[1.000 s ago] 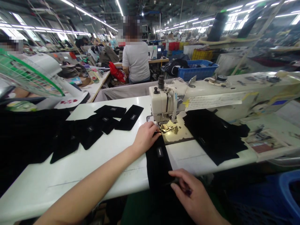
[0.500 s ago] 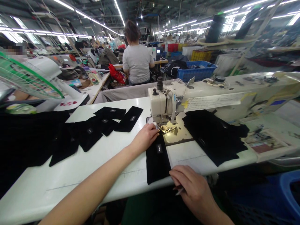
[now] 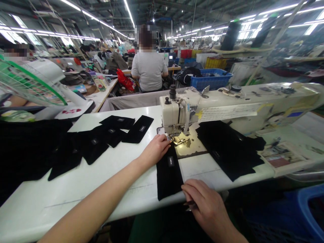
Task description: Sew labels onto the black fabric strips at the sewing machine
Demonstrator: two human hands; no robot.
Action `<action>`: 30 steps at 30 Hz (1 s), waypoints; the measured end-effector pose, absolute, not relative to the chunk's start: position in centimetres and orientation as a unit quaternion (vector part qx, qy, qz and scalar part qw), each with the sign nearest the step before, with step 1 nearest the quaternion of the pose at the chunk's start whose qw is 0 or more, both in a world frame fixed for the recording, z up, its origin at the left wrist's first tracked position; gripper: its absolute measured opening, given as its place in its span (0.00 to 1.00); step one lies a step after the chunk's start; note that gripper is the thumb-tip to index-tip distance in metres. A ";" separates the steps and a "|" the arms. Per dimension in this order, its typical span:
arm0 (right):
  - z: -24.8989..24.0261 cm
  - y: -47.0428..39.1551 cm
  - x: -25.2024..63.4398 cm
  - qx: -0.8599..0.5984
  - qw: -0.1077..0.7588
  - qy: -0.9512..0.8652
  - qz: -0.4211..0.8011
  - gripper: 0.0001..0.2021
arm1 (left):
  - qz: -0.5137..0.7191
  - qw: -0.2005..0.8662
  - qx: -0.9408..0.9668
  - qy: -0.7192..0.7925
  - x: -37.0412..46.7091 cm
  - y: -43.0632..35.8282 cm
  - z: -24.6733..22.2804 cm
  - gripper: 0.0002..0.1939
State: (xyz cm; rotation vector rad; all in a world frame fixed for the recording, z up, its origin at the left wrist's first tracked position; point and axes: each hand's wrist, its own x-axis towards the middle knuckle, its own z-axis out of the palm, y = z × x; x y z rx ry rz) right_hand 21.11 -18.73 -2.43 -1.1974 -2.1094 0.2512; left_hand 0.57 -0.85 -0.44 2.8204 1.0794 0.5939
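Nearest me, a blue plastic basket (image 3: 302,199) sits low on the right, beyond the front edge of the white desk (image 3: 121,172). At that edge my right hand (image 3: 209,204) has its fingers drawn together, their tips touching the right side of a black fabric panel (image 3: 168,180) near its lower corner. A small pointed metal tool (image 3: 190,206) is tucked in this grip, partly hidden by my fingers. The panel lies flat, running from the front edge of the desk up to the sewing machine (image 3: 169,113), with its label (image 3: 171,161) facing up. My left hand (image 3: 157,148) presses its fingers together on the panel's upper end, just beside the presser foot (image 3: 180,141); my fingers hide how much cloth they pinch.

To the right of the foot, a pile of black pieces (image 3: 225,148) reaches toward the front edge. Right of that is a shallow tray (image 3: 283,157) of small items. On the left, more labelled black pieces (image 3: 95,148) overlap toward a large dark cloth (image 3: 27,145) on the left part of the desk.

Past the back edge, a green-rimmed fan (image 3: 45,72) stands on the left. Farther off, a person in a grey shirt (image 3: 148,69) sits facing away, left of a blue basket of dark cloth (image 3: 211,79).
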 end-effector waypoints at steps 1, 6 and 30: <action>-2.5 -18.7 21.1 -0.461 0.344 -0.813 0.097 0.19 | 0.193 0.035 0.916 0.349 0.6 -0.8 -0.4 0.11; -2.3 -18.7 21.1 -0.462 0.338 -0.813 0.111 0.18 | 0.195 0.047 0.917 0.345 0.5 -0.8 -0.3 0.12; -1.3 -18.7 22.4 -0.450 0.258 -0.846 0.125 0.26 | 0.194 0.076 0.962 0.178 -0.3 -13.2 1.6 0.14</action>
